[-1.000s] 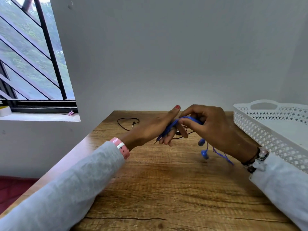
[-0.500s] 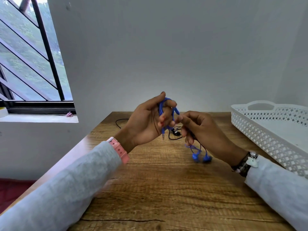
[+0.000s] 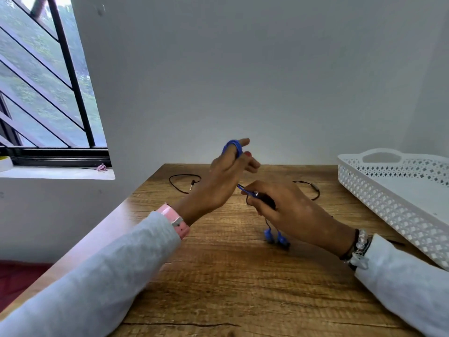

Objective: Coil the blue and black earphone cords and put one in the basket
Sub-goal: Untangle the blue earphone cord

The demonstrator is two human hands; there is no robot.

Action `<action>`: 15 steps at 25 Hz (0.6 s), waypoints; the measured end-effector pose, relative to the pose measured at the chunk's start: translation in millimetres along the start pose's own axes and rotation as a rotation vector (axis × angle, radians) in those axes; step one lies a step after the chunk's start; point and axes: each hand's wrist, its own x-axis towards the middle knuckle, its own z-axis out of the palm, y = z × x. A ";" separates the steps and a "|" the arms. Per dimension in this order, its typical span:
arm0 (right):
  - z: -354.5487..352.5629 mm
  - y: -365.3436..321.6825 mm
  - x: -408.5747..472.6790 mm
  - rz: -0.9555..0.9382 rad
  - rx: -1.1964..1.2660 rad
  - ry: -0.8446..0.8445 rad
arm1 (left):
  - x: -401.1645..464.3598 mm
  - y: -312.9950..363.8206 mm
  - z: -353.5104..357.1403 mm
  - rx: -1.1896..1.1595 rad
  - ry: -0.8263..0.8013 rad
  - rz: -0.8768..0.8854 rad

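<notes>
The blue earphone cord (image 3: 232, 147) is looped several times around the raised fingers of my left hand (image 3: 224, 177), above the far middle of the wooden table (image 3: 243, 283). A strand runs down from it to my right hand (image 3: 289, 207), which pinches the cord lower and to the right. The two blue earbuds (image 3: 275, 237) dangle under my right hand, touching the table. The black earphone cord (image 3: 184, 182) lies loose on the table behind both hands, its far end showing right of my right hand. The white perforated basket (image 3: 388, 203) stands at the right.
A grey wall closes the table's far edge. A barred window with a white sill (image 3: 56, 172) is at the left, with a small pink object on the sill. The table's left edge drops off beside my left sleeve.
My left hand rose and turned, carrying the blue loops higher. My right hand dropped lower and to the right along the cord, and the earbuds now rest on the table.
</notes>
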 end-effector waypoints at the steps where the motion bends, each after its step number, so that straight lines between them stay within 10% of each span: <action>1: -1.0 0.6 0.0 -0.036 -0.016 0.026 | -3.5 -0.8 2.3 0.170 -0.044 0.061; 6: -8.8 2.7 0.6 -0.069 -0.049 0.053 | -7.3 -3.8 0.3 0.655 -0.191 0.135; 15: -23.5 15.8 6.6 -0.025 -0.043 0.198 | -4.2 9.5 -12.7 -0.294 -0.544 -0.232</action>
